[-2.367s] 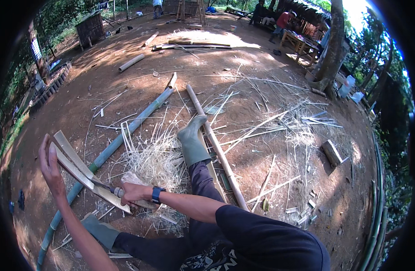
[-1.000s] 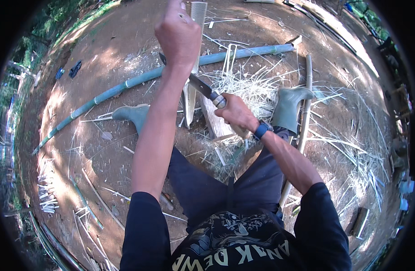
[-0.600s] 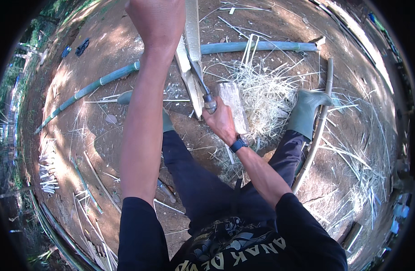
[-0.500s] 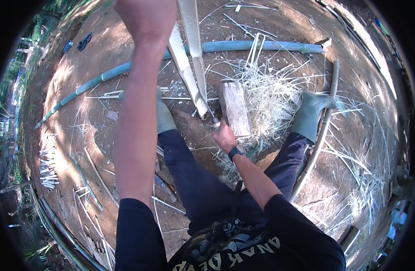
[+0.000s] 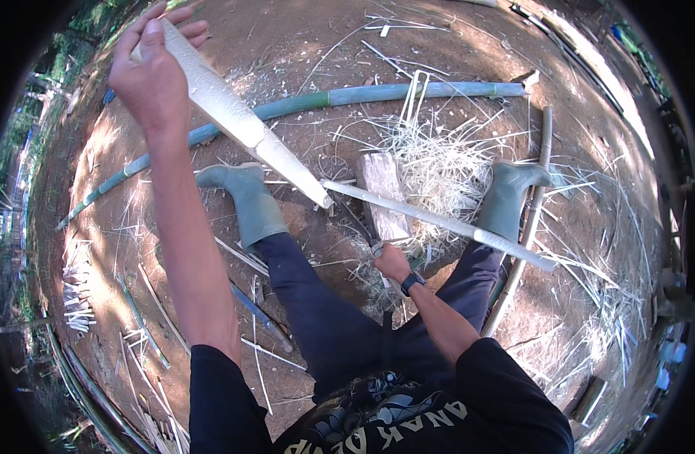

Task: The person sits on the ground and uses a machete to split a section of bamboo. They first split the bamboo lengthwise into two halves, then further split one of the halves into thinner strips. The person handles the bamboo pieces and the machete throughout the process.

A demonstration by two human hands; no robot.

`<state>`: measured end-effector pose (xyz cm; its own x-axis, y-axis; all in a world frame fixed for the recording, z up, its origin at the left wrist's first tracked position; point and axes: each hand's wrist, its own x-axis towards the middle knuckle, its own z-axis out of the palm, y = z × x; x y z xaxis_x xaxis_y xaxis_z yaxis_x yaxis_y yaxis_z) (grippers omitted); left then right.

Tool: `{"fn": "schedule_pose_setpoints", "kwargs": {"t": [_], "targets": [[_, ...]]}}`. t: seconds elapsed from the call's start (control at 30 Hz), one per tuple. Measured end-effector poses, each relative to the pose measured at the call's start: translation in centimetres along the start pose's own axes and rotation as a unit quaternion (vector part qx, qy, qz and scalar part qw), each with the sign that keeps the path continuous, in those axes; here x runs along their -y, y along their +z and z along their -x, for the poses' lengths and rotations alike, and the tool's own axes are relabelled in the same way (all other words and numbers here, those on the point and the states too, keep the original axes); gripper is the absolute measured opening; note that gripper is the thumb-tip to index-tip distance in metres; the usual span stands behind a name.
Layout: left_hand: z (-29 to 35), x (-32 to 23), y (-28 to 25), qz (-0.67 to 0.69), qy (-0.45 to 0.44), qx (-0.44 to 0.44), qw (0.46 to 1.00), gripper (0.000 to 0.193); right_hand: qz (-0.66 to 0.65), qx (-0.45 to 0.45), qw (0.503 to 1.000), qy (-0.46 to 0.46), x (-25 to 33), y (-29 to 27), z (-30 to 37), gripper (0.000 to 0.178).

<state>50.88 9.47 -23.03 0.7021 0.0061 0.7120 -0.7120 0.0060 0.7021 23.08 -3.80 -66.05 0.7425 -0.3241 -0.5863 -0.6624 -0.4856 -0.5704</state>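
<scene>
My left hand (image 5: pixel 152 79) is raised at the upper left, closed around the top of a pale split bamboo slat (image 5: pixel 241 121) that slants down to a point near the wooden chopping block (image 5: pixel 385 198). A second pale slat (image 5: pixel 446 223) lies loose across the block and my right boot (image 5: pixel 508 198). My right hand (image 5: pixel 391 262), with a dark watch on the wrist, grips the handle of a knife (image 5: pixel 360 225) low in front of the block, its dark blade pointing up toward the slats' meeting point.
My left boot (image 5: pixel 249 203) rests on bare earth. A long green bamboo pole (image 5: pixel 363 95) lies beyond the block, a thin pole (image 5: pixel 531 212) runs along the right, and a heap of bamboo shavings (image 5: pixel 438 155) surrounds the block. Cut strips (image 5: pixel 79 295) lie at left.
The upright bamboo piece has come apart in two: one slat stays in my left hand, tilted left, the other has dropped to the right. My right hand with the knife has moved down.
</scene>
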Motion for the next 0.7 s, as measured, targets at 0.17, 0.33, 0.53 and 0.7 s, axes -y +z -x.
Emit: {"fn": "schedule_pose_setpoints", "kwargs": {"t": [0.17,0.33,0.53,0.7], "targets": [[0.6,-8.5,-1.3,-0.037,0.134,-0.013,0.990,0.026,-0.119,-0.007,0.993,-0.009,-4.2,-5.1,7.2,0.038],[3.2,-17.2,-2.8,-0.046,0.236,-0.030,0.970,0.023,-0.306,-0.009,0.949,-0.076,-6.0,-11.9,15.8,0.022],[5.3,-22.1,-3.8,-0.034,0.332,-0.056,0.941,0.018,0.040,-0.290,0.954,-0.066,-14.3,-17.1,13.2,0.032],[6.4,-24.6,-8.0,-0.051,0.352,-0.104,0.929,0.017,0.138,-0.268,0.954,-0.004,-15.9,-18.7,12.0,0.035]]}}
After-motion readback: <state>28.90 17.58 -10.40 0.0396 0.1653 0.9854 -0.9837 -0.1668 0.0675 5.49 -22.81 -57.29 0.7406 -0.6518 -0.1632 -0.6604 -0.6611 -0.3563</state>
